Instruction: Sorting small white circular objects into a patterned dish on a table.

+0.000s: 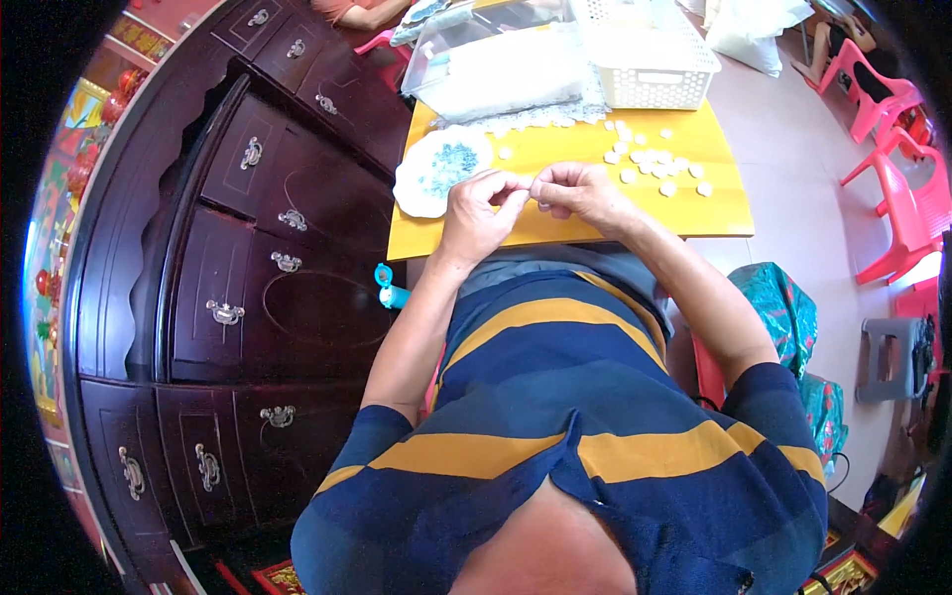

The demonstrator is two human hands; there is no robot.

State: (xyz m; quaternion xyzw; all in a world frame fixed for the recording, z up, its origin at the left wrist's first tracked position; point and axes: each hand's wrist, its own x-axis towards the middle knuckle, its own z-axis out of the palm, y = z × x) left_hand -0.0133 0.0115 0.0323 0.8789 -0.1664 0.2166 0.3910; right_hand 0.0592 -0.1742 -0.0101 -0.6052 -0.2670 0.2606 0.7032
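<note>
My left hand (483, 210) and my right hand (580, 194) meet fingertip to fingertip over the near part of a yellow table (555, 226). Both are closed in a pinch. Whatever is between the fingertips is too small to make out; a bit of white shows under the right fingers. Beside my left hand lies a white scalloped plate (412, 188) bearing a heap of small blue-grey pieces (448, 169). To the right, beyond my right hand, several small white round pieces (667, 188) are scattered on the tabletop.
A clear plastic bin (426, 74) and a white perforated basket (659, 87) stand at the table's far side. Dark wooden cabinets (327, 297) line the left. Pink chairs (907, 203), a grey stool (886, 357) and green wrapped bags (778, 307) are on the right. Other people sit farther off.
</note>
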